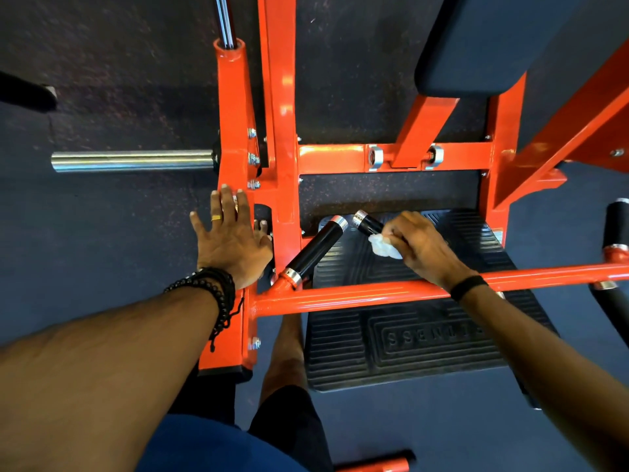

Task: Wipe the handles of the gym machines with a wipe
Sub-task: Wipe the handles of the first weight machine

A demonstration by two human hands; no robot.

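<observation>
Two black handles with chrome end caps were seen near the centre, beside each other: a longer handle (315,252) pointing toward 1 o'clock, and a shorter handle (369,224) at its 3 o'clock side. One white wipe (384,246) was pinched against the shorter handle by the curled fingers of the right hand (420,247), its arm reaching in from 5 o'clock. The left hand (233,241) was laid flat, fingers spread, on the orange frame (235,97), its arm extended from 8 o'clock.
</observation>
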